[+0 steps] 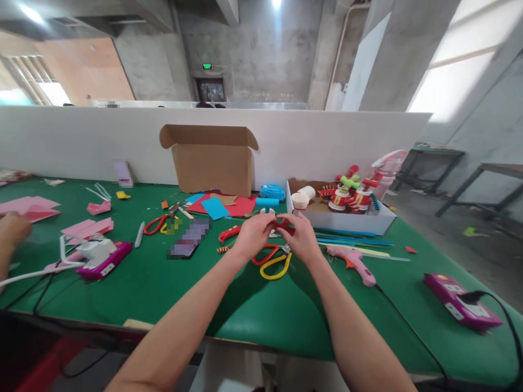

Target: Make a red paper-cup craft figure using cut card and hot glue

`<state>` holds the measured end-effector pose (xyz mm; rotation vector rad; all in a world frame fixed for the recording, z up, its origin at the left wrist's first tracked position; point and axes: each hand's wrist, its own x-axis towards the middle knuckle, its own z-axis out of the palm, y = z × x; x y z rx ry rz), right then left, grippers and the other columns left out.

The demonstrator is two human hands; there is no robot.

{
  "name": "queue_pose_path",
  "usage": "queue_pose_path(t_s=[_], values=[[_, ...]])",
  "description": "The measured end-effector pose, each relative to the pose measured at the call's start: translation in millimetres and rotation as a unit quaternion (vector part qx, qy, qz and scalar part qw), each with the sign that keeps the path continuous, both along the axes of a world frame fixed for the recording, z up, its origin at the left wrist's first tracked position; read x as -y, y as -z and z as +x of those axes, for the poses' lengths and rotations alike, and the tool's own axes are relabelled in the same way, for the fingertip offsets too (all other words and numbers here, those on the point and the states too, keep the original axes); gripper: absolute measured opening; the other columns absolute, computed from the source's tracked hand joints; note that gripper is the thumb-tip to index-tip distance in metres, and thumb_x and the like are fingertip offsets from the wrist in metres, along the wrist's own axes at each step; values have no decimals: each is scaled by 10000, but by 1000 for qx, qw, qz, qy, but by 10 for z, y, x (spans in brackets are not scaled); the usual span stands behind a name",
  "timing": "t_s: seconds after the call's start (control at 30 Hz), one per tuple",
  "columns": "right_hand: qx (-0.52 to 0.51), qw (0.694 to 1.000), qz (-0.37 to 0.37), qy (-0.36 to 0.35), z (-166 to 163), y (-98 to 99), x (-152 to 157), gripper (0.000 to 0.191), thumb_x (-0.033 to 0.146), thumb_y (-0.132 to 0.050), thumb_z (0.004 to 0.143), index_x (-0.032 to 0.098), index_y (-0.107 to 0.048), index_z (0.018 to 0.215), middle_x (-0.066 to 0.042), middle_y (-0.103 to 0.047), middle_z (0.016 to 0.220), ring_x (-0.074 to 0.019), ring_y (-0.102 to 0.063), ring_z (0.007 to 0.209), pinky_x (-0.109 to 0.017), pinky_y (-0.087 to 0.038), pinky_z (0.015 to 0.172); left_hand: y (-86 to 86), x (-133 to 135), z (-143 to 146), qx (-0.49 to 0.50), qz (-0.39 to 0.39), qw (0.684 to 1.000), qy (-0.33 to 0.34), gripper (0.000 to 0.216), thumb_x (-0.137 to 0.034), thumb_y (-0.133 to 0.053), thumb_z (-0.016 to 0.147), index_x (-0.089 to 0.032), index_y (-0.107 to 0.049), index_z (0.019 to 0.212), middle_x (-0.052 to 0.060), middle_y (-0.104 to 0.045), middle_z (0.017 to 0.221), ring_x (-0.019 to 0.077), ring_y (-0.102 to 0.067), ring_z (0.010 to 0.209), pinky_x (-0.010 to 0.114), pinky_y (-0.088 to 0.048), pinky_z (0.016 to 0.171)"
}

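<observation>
Both my hands meet above the green table (171, 294), a little beyond its middle. My left hand (254, 235) and my right hand (301, 236) are closed in a pinch on a small red paper piece (283, 227) held between them. Just below them lie scissors with red and yellow handles (274, 261). A pink glue gun (353, 262) rests to the right of my right hand.
An open cardboard box (210, 158) stands at the back against a white partition. A white tray (347, 220) holds paper cups and red craft toys. Coloured paper sheets (223, 206), another pair of scissors (157, 223) and two pink power strips (461, 302) lie around. Another person's hand (12, 231) is at far left.
</observation>
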<state>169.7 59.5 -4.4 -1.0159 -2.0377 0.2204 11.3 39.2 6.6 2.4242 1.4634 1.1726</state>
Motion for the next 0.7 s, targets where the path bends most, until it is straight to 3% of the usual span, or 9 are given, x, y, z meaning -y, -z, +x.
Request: queue_pose_path(t_s=[0.07,0.17,0.27,0.37,0.47,0.7], values=[[0,995,-88,-35,31,-11,-24,188,304,-590,770,193,-669,900,-48,-703,868,-209,-623,796,-364,-434,822,127,-62,18,114,-33,993,26,123,-169,-496,839,-190,-618,839,14,-668,838,140,-596,773,251,-464,732],[-18,981,-183,-64,74,-53,-29,209,375,-610,735,175,-664,708,-21,-663,677,-187,-590,663,-296,-429,657,271,-125,60,272,-100,956,54,99,-208,-592,763,-162,-603,850,18,-659,818,139,-591,759,245,-469,711],[-114,948,-290,-72,84,-87,-10,279,443,-639,693,167,-640,738,4,-633,624,-151,-546,560,-268,-410,562,342,-147,94,389,-176,898,103,182,-285,-608,741,-139,-591,849,4,-619,717,111,-553,638,220,-454,611],[-185,899,-387,-91,69,-87,8,339,472,-696,634,167,-626,763,9,-643,643,-138,-549,553,-257,-421,551,344,-129,105,421,-207,874,123,237,-373,-591,750,-137,-581,763,-22,-544,597,84,-485,541,204,-416,539],[-204,874,-426,-117,48,-62,5,354,460,-740,596,164,-644,765,-6,-675,708,-147,-588,626,-259,-446,603,326,-100,108,437,-224,861,134,297,-440,-574,759,-150,-536,710,-41,-484,531,68,-436,481,191,-383,483],[-329,849,-407,-65,-35,17,-35,379,451,-802,506,179,-646,719,12,-675,675,-126,-582,594,-237,-446,576,367,-101,115,439,-233,858,126,304,-445,-594,736,-168,-473,700,-60,-451,526,65,-402,469,195,-351,459]])
